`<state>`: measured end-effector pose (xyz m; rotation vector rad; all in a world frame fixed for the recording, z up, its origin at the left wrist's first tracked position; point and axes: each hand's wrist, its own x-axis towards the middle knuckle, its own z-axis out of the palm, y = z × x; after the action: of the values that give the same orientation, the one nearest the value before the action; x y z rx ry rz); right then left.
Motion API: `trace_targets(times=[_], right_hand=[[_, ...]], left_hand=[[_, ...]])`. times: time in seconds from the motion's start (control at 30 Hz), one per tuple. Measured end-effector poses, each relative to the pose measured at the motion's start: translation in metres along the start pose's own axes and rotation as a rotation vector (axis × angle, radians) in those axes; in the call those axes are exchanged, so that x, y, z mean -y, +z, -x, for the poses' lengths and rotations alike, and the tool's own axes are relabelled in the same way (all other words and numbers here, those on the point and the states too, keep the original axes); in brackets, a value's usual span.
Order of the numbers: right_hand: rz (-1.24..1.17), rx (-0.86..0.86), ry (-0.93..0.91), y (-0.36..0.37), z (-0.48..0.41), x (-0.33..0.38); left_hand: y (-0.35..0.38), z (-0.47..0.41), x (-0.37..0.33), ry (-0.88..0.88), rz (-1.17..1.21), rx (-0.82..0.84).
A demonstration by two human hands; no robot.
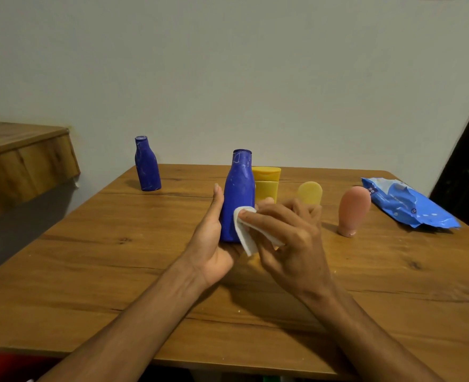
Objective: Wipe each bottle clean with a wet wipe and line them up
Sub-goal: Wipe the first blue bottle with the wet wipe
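Tabletop (pixel 90 257): held blue bottle (pixel 238 194) partly hides yellow bottle (pixel 267 183).

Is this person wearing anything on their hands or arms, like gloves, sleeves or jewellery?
No. The left hand and right hand are bare, without gloves, and I see no rings, watch or bracelet. No sleeve is in view up to the frame's edge.

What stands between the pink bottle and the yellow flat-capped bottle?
In the head view, a smaller pale yellow bottle stands between the pink bottle and the yellow flat-capped bottle, its base hidden behind the right hand.
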<state>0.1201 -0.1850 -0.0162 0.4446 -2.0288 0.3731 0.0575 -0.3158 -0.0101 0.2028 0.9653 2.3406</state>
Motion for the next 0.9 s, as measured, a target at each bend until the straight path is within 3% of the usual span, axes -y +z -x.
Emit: trace_targets(times=[0.37,0.63,0.9], right_hand=[[-0.114,-0.164,0.3,0.002,-0.004,-0.009],[-0.016,-0.088,0.192,0.0,-0.003,-0.009],[-0.011,-0.222,0.218,-0.003,-0.006,-0.013]], left_hand=[[0.007,0.003,0.006,0.026,-0.083,0.044],[0.005,0.002,0.006,0.056,-0.093,-0.005],[0.009,0.006,0.009,0.056,-0.242,0.073]])
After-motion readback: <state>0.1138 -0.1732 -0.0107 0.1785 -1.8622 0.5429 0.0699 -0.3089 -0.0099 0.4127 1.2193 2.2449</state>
